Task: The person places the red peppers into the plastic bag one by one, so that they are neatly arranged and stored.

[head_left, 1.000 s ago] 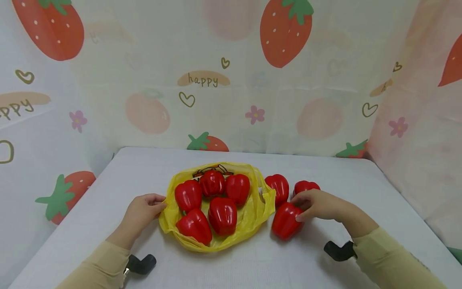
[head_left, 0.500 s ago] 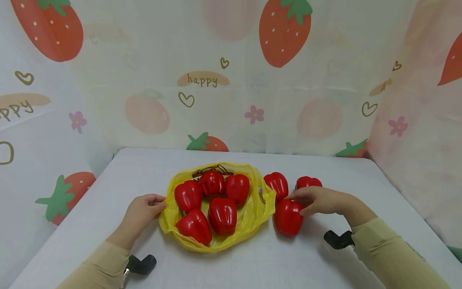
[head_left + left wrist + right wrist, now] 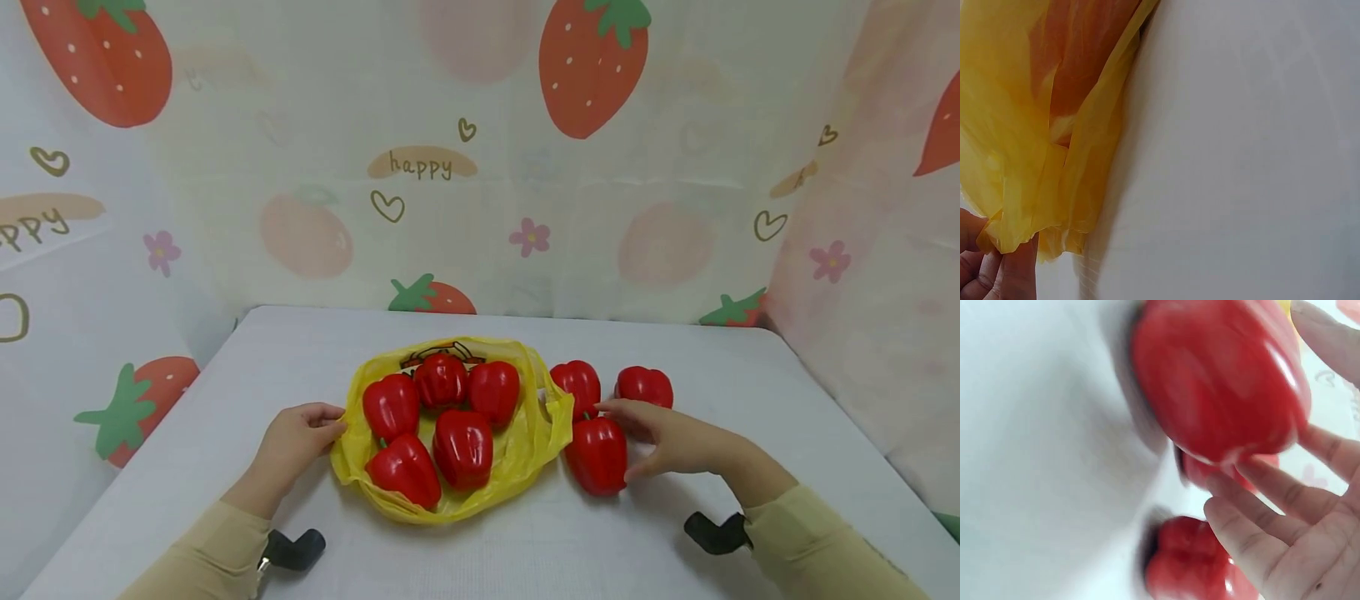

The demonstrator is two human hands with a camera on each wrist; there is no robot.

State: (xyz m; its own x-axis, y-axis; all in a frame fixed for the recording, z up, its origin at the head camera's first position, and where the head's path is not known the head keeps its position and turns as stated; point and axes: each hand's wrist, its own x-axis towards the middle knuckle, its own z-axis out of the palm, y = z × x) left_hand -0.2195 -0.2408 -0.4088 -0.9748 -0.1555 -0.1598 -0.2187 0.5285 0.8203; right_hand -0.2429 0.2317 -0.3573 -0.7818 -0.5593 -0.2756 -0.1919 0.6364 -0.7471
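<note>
A yellow plastic bag lies spread wide on the table, holding several glossy red bell peppers. My left hand pinches the left edge of the bag between thumb and fingers; the pinched yellow film also shows in the left wrist view. To the right of the bag, my right hand is at a loose red bell pepper. In the right wrist view its fingers are spread and mostly straight, fingertips right at that pepper's surface. The thumb is on the other side.
Two more loose red bell peppers stand behind: one pepper against the bag's right side, the other pepper beyond my right hand. The white table backs onto a strawberry-printed cloth.
The loose pepper at my right hand has turned and tilted. My right thumb has slid down along it and the hand's grip has loosened. The left hand and bag stay put.
</note>
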